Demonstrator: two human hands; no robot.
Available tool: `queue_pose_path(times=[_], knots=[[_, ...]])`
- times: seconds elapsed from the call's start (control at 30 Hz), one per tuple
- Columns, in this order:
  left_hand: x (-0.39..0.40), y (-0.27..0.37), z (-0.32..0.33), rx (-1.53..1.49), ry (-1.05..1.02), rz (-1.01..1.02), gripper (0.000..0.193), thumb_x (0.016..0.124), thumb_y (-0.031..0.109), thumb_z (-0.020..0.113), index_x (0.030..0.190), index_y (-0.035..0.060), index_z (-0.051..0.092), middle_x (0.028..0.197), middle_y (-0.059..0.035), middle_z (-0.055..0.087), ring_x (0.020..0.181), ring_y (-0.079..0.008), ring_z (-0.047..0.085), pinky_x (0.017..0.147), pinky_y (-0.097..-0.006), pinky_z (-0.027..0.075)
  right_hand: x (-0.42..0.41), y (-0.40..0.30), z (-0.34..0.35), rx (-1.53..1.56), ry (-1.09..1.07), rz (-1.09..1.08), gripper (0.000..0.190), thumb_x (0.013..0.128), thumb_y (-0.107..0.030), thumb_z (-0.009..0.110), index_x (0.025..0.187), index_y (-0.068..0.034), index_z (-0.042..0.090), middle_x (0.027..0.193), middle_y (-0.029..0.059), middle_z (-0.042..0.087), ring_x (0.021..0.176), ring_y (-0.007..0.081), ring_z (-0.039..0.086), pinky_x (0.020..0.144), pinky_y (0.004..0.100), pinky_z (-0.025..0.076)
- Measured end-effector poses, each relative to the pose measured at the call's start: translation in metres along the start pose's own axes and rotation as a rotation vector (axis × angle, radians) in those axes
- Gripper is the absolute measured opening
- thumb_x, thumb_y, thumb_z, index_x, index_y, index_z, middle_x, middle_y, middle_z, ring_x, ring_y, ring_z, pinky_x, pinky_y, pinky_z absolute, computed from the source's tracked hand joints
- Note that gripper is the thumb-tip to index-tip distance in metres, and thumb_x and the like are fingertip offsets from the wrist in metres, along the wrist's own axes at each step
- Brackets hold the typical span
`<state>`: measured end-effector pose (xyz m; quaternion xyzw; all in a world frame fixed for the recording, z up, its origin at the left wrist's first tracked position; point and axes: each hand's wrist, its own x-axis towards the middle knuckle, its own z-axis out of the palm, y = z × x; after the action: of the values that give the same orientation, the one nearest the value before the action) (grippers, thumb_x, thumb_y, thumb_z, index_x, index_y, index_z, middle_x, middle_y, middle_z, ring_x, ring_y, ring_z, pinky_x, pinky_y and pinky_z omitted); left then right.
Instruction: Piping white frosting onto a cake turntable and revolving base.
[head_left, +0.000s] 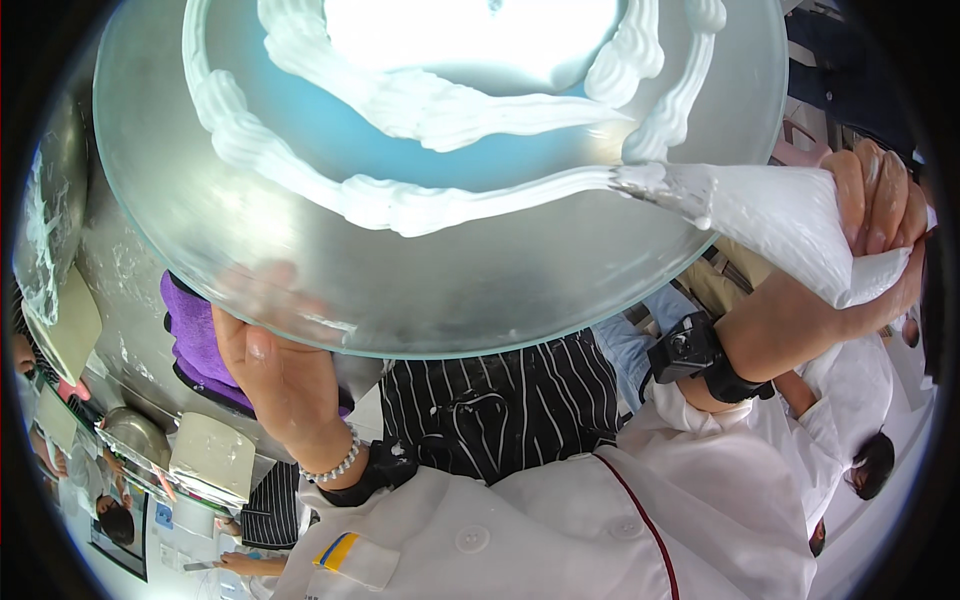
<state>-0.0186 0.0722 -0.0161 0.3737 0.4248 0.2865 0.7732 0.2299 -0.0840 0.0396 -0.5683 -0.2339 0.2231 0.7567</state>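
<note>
My right hand (881, 202) is closed around a piping bag (780, 214) filled with white cream. The bag's metal nozzle (649, 182) touches the end of a wavy ring of piped white cream (405, 206) on a round glass turntable (465, 300). Inside this ring, a second band of cream (450, 112) surrounds a bright white round form (472, 37), cut off by the picture's top. At the near left rim of the glass is my left hand (277, 375), its thumb below the edge and its fingers seen blurred through the plate.
A purple cloth (199, 345) lies by my left hand on a metal table (120, 255) smeared with cream. Further left are a metal bowl (56, 202) and cream-smeared pale blocks (214, 457). Other people in white work at the left and right; a pink stool (799, 146) stands at the right.
</note>
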Motion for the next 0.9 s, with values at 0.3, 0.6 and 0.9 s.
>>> queue_pose_path(times=[0.3,0.6,0.9], knots=[[0.0,0.0,0.005,0.049,0.043,0.015,0.042,0.073,0.018,0.048,0.106,-0.0012,0.031,0.093,-0.0137,0.045,0.072,-0.017,0.049,0.06,-0.0256,0.043,0.0,-0.003,0.004,-0.01,-0.033,-0.081,0.03,0.078,-0.031,0.022,0.058,-0.01,0.029,0.053,0.0026,0.031,0.048,0.0107,0.029,0.045,0.0214,0.028],[0.0,0.0,0.006,0.051,0.034,0.023,0.041,0.073,0.018,0.048,0.106,-0.0012,0.032,0.093,-0.0134,0.046,0.071,-0.0166,0.049,0.059,-0.0251,0.042,0.005,-0.012,0.009,-0.038,-0.113,-0.2,0.037,0.081,-0.034,0.018,0.055,-0.01,0.028,0.049,0.0015,0.029,0.041,0.0094,0.024,0.036,0.0192,0.025],[0.0,0.0,0.005,0.031,0.0,0.025,0.039,0.074,0.015,0.046,0.107,-0.0007,0.031,0.095,-0.0143,0.045,0.072,-0.0173,0.049,0.058,-0.025,0.042,0.012,-0.025,0.01,-0.053,-0.249,-0.326,0.043,0.083,-0.037,0.014,0.051,-0.01,0.026,0.044,0.0004,0.026,0.033,0.0081,0.019,0.026,0.0171,0.021]])
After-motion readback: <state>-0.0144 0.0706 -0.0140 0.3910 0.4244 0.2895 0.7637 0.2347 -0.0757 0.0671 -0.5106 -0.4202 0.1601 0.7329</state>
